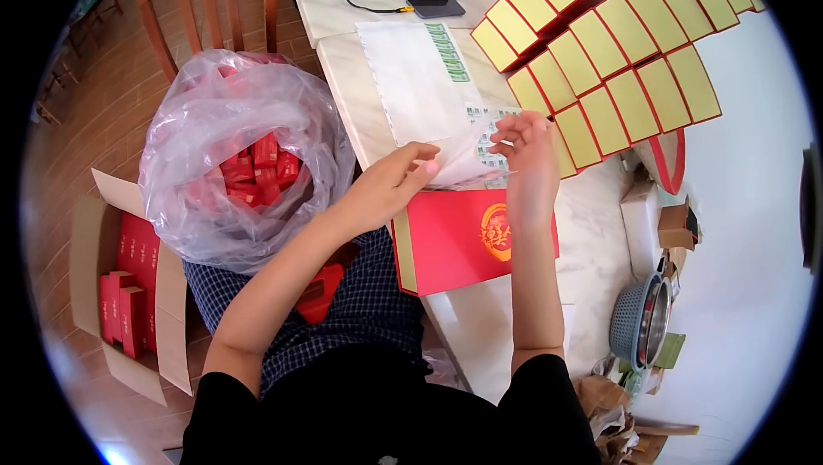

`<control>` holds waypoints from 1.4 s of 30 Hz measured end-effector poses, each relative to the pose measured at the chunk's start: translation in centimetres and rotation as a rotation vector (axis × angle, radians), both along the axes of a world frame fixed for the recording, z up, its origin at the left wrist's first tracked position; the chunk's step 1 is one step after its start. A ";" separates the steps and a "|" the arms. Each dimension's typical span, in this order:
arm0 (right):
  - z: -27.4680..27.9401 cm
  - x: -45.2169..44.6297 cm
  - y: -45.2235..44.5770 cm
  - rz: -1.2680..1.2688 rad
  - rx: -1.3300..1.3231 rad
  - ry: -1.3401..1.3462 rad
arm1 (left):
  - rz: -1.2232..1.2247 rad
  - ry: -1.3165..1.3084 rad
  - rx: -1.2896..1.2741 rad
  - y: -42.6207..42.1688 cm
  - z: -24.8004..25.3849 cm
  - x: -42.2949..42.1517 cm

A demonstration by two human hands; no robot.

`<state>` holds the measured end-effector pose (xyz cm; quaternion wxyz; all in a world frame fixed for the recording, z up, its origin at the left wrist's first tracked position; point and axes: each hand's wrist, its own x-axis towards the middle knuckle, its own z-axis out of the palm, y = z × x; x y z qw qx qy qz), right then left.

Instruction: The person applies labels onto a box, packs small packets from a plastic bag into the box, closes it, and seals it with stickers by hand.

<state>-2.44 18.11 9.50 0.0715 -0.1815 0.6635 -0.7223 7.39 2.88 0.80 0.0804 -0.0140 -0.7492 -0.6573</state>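
Note:
My left hand (pixel 396 175) pinches the left edge of a thin whitish sheet (pixel 460 162), its thumb and forefinger pressed together. My right hand (pixel 525 144) is raised at the sheet's right side with its fingers curled; whether it grips anything is hard to make out. Green-and-white stickers (pixel 493 135) show beneath and beside the sheet. Just below both hands lies a red box (pixel 454 238) with a gold emblem, at the table's near edge. A white backing sheet with a column of green stickers (pixel 447 54) lies farther back.
Rows of red boxes with yellow-green sides (pixel 630 28) stand at the back right. A plastic bag of small red packets (pixel 249 169) is at my left, above an open carton (pixel 176 319). A phone (pixel 435 7) with a cable, a wooden chair (pixel 206 2) and a grey basket (pixel 630 325) are around.

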 end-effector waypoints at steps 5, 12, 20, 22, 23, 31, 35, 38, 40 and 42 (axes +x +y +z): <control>-0.7 1.8 1.5 -0.145 0.128 0.275 | -0.033 0.060 0.023 0.5 -0.8 0.5; -1.0 4.5 2.2 -0.137 0.530 1.131 | 0.190 0.001 0.188 0.5 0.4 -0.1; -1.3 4.9 0.2 -0.144 0.533 1.169 | 0.139 0.084 0.064 1.5 5.4 2.6; -1.3 4.7 0.3 -0.133 0.541 1.151 | 0.159 0.096 -0.015 1.8 5.2 2.5; -1.4 4.6 0.3 -0.119 0.541 1.171 | 0.182 0.110 -0.096 1.9 5.1 2.5; -1.8 4.9 0.3 -0.100 0.511 1.183 | 0.203 0.221 -0.114 2.3 4.9 2.1; -2.9 4.4 0.1 -0.081 0.464 1.234 | 0.077 -0.058 0.159 1.7 4.6 2.2; -3.1 4.2 -0.2 -0.014 0.449 1.298 | 0.126 -0.050 0.407 0.6 3.8 1.9; -3.0 4.5 -0.2 0.045 0.432 1.317 | 0.156 -0.055 0.351 0.1 3.5 1.2; -2.5 5.3 -0.1 0.138 0.370 1.291 | 0.210 -0.061 0.233 -0.6 3.0 0.4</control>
